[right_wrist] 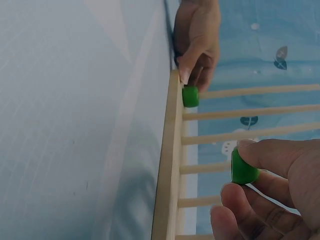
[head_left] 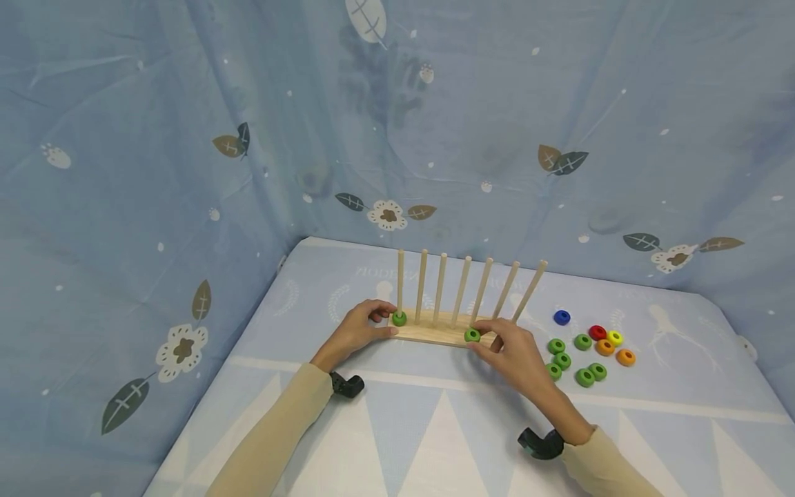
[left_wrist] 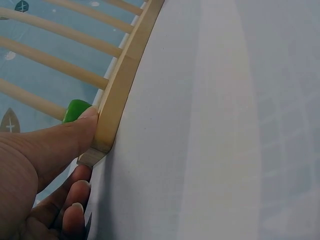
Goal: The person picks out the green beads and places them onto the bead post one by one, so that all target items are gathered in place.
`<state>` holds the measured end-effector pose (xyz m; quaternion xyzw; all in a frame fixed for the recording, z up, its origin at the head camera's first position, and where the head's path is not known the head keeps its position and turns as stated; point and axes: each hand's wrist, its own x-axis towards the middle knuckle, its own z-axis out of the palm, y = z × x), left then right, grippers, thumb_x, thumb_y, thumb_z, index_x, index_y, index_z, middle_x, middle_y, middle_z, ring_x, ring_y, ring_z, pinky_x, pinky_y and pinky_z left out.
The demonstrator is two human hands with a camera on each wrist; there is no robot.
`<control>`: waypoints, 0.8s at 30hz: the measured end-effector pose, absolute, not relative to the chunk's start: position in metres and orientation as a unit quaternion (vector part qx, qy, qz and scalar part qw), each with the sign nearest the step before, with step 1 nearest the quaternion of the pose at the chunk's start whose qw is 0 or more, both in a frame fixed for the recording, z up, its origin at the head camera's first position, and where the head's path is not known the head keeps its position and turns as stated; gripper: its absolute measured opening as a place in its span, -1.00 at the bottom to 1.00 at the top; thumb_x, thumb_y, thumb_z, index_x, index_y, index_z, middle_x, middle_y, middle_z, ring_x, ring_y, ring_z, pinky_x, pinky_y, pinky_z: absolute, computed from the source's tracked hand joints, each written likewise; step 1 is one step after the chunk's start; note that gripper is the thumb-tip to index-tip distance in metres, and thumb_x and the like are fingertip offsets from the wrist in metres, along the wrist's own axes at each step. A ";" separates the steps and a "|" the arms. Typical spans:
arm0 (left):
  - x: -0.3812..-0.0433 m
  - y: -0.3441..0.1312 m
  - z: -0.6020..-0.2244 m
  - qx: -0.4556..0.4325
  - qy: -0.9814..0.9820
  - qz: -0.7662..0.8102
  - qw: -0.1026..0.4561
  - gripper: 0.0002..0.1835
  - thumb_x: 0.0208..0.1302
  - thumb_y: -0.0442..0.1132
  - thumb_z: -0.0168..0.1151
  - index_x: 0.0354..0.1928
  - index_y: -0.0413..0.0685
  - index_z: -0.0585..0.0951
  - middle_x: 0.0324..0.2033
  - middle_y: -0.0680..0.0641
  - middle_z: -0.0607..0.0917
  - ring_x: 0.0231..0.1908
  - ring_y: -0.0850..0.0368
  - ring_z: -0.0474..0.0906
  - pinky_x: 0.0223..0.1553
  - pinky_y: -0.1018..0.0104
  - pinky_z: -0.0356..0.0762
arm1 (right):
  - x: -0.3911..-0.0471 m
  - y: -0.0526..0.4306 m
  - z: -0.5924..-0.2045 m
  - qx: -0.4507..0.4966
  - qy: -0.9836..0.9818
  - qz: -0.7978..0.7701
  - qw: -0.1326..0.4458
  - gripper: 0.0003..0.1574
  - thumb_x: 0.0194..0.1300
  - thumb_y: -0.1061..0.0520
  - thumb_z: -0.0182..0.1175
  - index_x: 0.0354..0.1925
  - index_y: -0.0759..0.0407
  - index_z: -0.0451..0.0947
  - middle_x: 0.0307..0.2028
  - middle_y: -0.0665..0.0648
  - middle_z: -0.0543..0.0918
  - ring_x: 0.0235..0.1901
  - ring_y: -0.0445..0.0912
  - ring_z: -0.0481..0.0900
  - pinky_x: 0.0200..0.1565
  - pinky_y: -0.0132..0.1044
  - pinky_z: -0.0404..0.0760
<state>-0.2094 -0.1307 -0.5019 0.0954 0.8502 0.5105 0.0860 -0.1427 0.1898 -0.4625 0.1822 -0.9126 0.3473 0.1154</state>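
Note:
A wooden peg stand [head_left: 428, 334] with several upright rods stands on the table. One green bead [head_left: 399, 319] sits at the foot of its leftmost rod. My left hand [head_left: 359, 329] grips the stand's left end; in the left wrist view the thumb [left_wrist: 75, 132] lies on the wood beside that bead, the other fingers at the end face. Between thumb and fingertips my right hand [head_left: 512, 352] pinches another green bead [right_wrist: 243, 167]. In the head view this bead is in front of the stand's right half, its hole showing. The right wrist view shows it apart from the rods.
Right of the stand lie several loose green beads [head_left: 562, 360], a blue bead [head_left: 562, 317], a red bead [head_left: 597, 333], a yellow bead [head_left: 615, 337] and two orange beads [head_left: 626, 357]. A patterned blue curtain [head_left: 472, 138] hangs behind the table.

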 end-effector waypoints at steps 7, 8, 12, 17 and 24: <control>-0.209 -0.131 -0.501 0.095 0.851 0.509 0.088 -0.54 0.16 -0.17 0.53 0.11 0.09 0.66 -0.05 0.03 0.62 -0.05 0.05 0.47 0.03 0.07 0.44 | -0.144 0.175 -0.462 0.197 -0.906 0.355 0.120 -0.63 0.15 0.10 0.52 -0.04 0.04 0.73 -0.16 -0.01 0.74 -0.58 -0.33 0.48 -0.52 -0.35 0.48; -0.209 -0.131 -0.501 0.095 0.851 0.509 0.087 -0.54 0.16 -0.17 0.53 0.12 0.09 0.66 -0.05 0.03 0.62 -0.05 0.05 0.47 0.03 0.07 0.44 | -0.145 0.174 -0.462 0.201 -0.904 0.356 0.121 -0.63 0.16 0.10 0.52 -0.04 0.04 0.73 -0.16 -0.01 0.73 -0.59 -0.33 0.49 -0.53 -0.35 0.48; -0.209 -0.131 -0.500 0.095 0.851 0.510 0.085 -0.54 0.16 -0.18 0.53 0.12 0.08 0.66 -0.05 0.02 0.62 -0.06 0.05 0.47 0.03 0.07 0.44 | -0.146 0.167 -0.459 0.210 -0.902 0.357 0.124 -0.62 0.17 0.08 0.51 -0.03 0.05 0.72 -0.17 -0.03 0.73 -0.59 -0.34 0.49 -0.56 -0.35 0.47; -0.208 -0.130 -0.500 0.097 0.850 0.511 0.084 -0.55 0.16 -0.19 0.53 0.12 0.07 0.66 -0.05 0.02 0.62 -0.07 0.05 0.47 0.02 0.07 0.44 | -0.148 0.159 -0.457 0.205 -0.903 0.359 0.114 -0.60 0.17 0.04 0.51 -0.01 0.06 0.72 -0.16 -0.04 0.72 -0.57 -0.34 0.50 -0.57 -0.36 0.48; -0.209 -0.131 -0.501 0.094 0.851 0.510 0.086 -0.55 0.16 -0.17 0.53 0.11 0.09 0.66 -0.05 0.03 0.62 -0.07 0.06 0.47 0.02 0.07 0.44 | -0.151 0.147 -0.451 0.206 -0.901 0.366 0.109 -0.61 0.21 0.02 0.48 0.01 0.04 0.72 -0.15 -0.05 0.71 -0.56 -0.32 0.53 -0.55 -0.34 0.50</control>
